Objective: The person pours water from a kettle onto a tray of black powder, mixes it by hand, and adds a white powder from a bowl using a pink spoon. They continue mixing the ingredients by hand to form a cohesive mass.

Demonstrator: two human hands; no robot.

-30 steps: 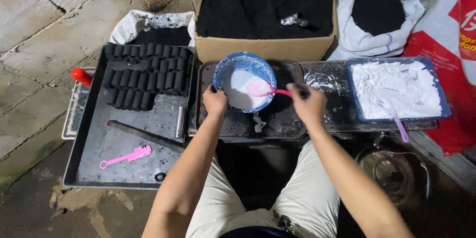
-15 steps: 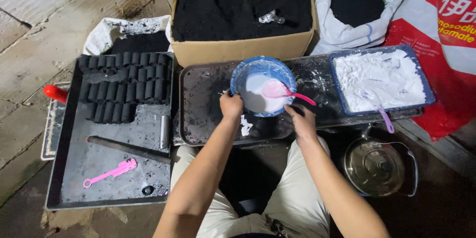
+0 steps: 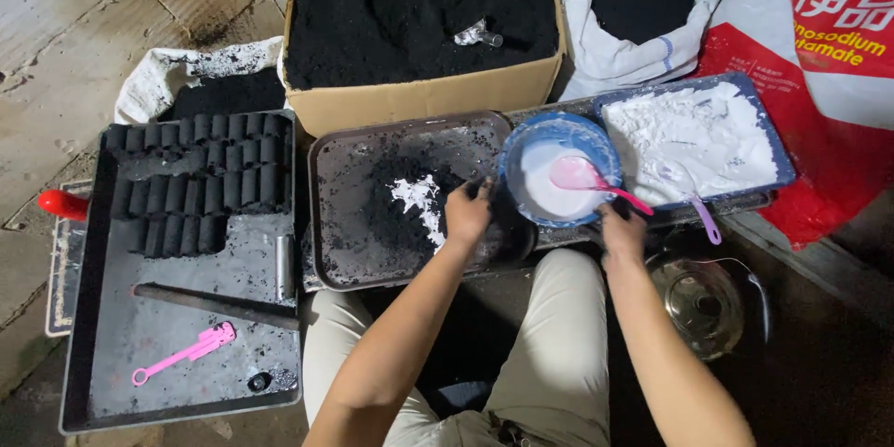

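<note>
On the dark metal tray (image 3: 335, 223) by the knees: left hand (image 3: 468, 214) sits in the black powder pile (image 3: 400, 209) w/ a white powder streak (image 3: 419, 200) on it, fingers curled down, closed on nothing I can make out. Right hand (image 3: 622, 231) is closed on the pink spoon (image 3: 591, 182), bowl end lying in the white stuff inside the blue bowl (image 3: 521, 144), which overhangs the tray's right edge. Blue tray of white powder (image 3: 754, 102) just right of it.

My read on doing it well: steady the bowl rim before scooping, it looks tippy there. Small level spoonfuls, drop low over the pile, fold w/ the fingers from the edges inward so nothing spills past the tray lip. Keep clear of the finished black rolls (image 3: 191, 182) on the left tray.
</note>
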